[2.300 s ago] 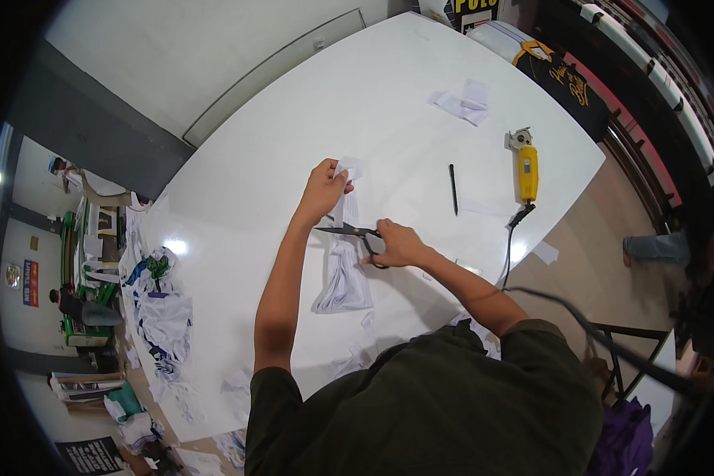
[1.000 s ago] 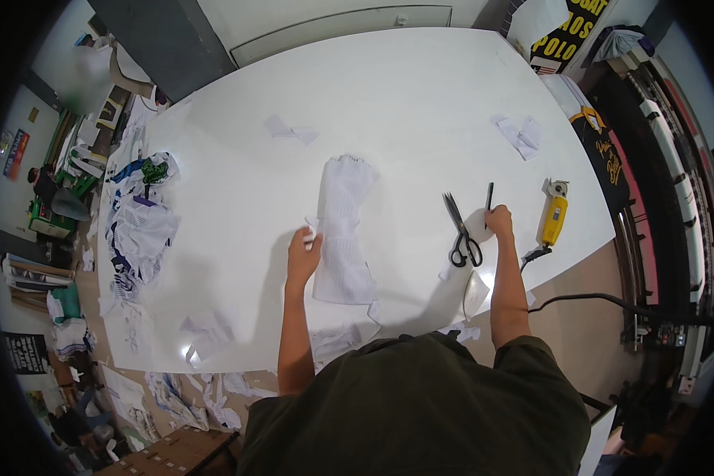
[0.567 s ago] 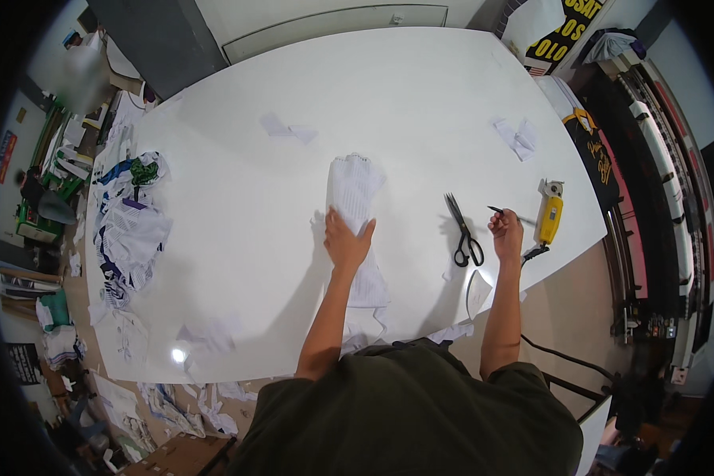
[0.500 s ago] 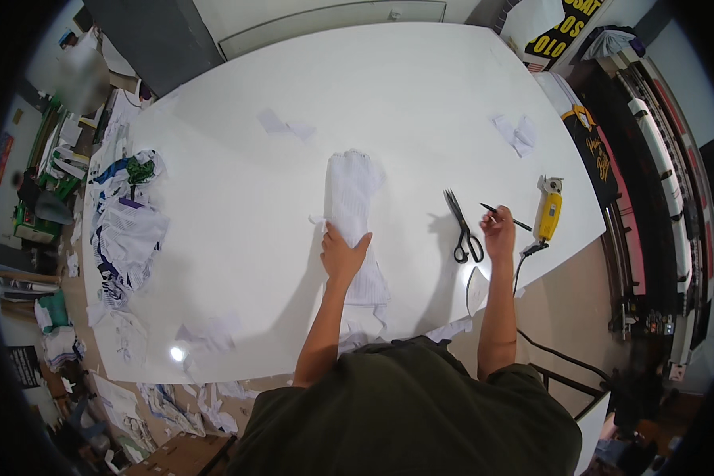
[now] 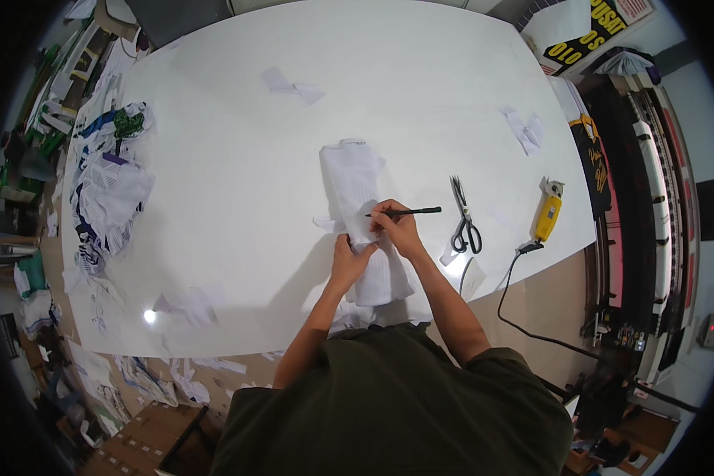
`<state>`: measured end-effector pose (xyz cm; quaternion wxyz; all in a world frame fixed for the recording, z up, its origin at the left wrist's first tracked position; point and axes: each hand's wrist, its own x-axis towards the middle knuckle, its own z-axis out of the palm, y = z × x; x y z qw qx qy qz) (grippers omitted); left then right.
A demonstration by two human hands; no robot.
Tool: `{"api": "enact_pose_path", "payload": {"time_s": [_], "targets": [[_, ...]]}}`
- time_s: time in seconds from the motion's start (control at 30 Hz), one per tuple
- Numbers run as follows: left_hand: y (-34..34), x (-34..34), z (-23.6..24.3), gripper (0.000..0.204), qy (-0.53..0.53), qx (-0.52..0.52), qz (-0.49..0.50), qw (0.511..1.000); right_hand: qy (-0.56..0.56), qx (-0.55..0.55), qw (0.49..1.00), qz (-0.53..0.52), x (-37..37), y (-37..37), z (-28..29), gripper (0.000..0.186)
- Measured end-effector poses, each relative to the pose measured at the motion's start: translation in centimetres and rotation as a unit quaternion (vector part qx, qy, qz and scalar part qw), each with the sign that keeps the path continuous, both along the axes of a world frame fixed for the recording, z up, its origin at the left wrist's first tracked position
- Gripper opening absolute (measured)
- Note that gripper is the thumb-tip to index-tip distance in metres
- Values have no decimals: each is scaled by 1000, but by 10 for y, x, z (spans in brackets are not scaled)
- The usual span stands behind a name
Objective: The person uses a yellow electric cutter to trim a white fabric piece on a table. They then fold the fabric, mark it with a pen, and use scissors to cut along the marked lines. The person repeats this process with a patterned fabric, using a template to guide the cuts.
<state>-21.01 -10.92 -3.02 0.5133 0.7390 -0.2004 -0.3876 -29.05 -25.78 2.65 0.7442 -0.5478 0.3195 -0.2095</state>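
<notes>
A long bundle of folded white fabric [image 5: 352,174] lies lengthwise before me on the white table [image 5: 222,151]. My left hand [image 5: 351,263] grips its lower part, fingers at the left edge and thumb across the top. In my right hand [image 5: 394,228] is a black pen [image 5: 419,211], held in a pinch. The pen's tip points left, at the fabric's surface; whether it touches cannot be made out. To the right of that hand lie black-handled scissors [image 5: 464,222]. Farther right rests a yellow electric cloth cutter [image 5: 547,213] with a black cord.
Crumpled fabric scraps [image 5: 111,186] pile along the table's left edge. Small white scraps [image 5: 292,86] lie toward the far side, and another scrap [image 5: 523,131] is at the far right. The cutter's cord [image 5: 523,324] runs off the table's near right edge. A large roller machine [image 5: 658,190] stands at the right.
My right hand has moved left with the pen, from beside the cutter to over the fabric. My left hand's fingers have drawn in on the fabric. The whole view has shifted slightly.
</notes>
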Motion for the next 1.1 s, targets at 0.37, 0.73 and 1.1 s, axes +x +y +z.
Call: {"api": "enact_pose_path", "payload": {"time_s": [0.37, 0.73, 1.1], "targets": [[-2, 16, 20, 57, 72, -48, -21, 996, 88, -99, 988, 79, -2, -15, 2, 10], [-4, 16, 34, 50, 59, -43, -21, 997, 104, -135, 982, 79, 1, -19, -3, 14], [-5, 16, 32, 43, 50, -22, -15, 998, 124, -143, 977, 96, 1, -21, 6, 12]]}}
